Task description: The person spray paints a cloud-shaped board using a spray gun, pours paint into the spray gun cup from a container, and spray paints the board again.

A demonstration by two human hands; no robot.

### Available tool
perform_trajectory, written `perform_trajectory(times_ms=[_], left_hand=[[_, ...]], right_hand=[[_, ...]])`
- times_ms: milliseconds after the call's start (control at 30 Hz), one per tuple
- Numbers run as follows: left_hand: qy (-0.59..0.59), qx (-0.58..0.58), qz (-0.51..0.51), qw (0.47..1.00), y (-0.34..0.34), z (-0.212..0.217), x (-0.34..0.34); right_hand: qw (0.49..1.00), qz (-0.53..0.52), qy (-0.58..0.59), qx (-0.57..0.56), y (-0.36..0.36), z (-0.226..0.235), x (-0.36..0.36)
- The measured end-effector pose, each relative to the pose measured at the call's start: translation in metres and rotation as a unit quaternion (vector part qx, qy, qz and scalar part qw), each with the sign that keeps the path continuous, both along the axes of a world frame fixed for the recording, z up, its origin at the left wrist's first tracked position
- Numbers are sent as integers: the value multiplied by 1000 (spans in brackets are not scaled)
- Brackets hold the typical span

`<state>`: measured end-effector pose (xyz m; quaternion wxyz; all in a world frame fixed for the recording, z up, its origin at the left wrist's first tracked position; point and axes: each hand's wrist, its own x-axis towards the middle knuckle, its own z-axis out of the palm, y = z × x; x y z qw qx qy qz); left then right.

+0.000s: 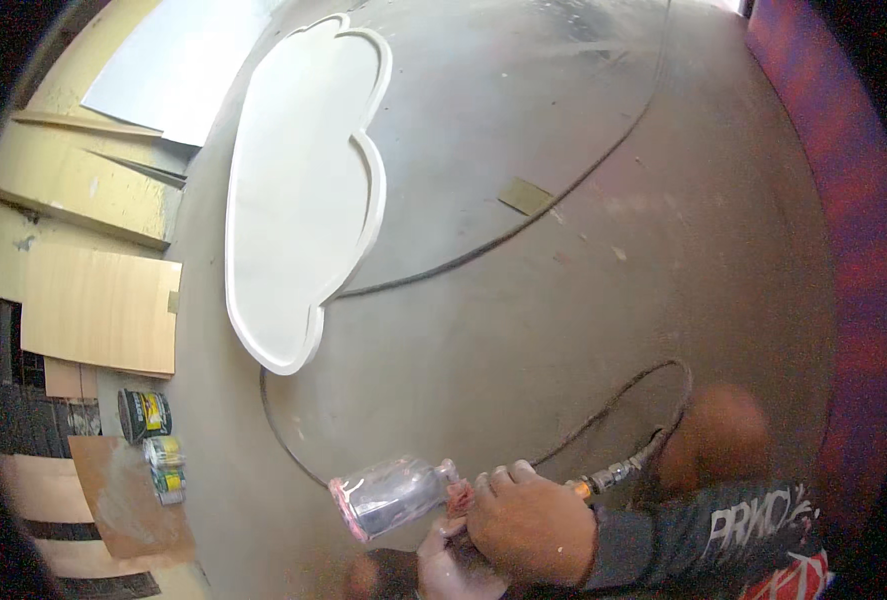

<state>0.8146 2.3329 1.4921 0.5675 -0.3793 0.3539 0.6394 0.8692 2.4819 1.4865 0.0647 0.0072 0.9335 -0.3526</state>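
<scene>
A spray gun with a clear cup (393,497) lies tilted in front of me at the lower middle, its cup rim stained pink and dark liquid showing inside. My right hand (535,525) is closed over the gun's body, back of the hand up. Below it, my left hand (451,568) grips the gun from underneath, its fingers partly hidden. A metal hose coupling (611,476) sticks out beyond my right hand. Ahead and to the left is a white cloud-shaped panel (298,190) with a raised rim.
A dark air hose (503,240) runs across the grey floor (563,330) and loops near my right knee. Wood sheets (100,310), a black bucket (144,415) and small cans (166,468) stand along the left. A flat scrap (525,197) lies beside the hose.
</scene>
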Motion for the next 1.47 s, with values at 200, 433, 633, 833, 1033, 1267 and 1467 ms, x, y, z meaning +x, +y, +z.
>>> perform_trajectory(times_ms=[200,433,633,833,1033,1267,1467], left_hand=[[4,-39,-26,999,53,-41,67],[40,-34,-9,999,82,-61,100],[54,-11,-16,998,84,-58,104],[17,6,-31,999,74,-29,94],[10,114,-27,993,52,-11,81],[17,34,-26,999,77,3,84],[84,0,12,996,73,-18,88]], right_hand=[[999,1,-27,19,56,-32,68],[999,-27,-25,19,78,-56,100],[999,-25,-21,24,82,-50,102],[998,-28,-41,22,73,-20,99],[998,-28,0,55,70,6,84],[998,27,-53,-4,82,19,85],[999,0,-49,-12,68,-4,87]])
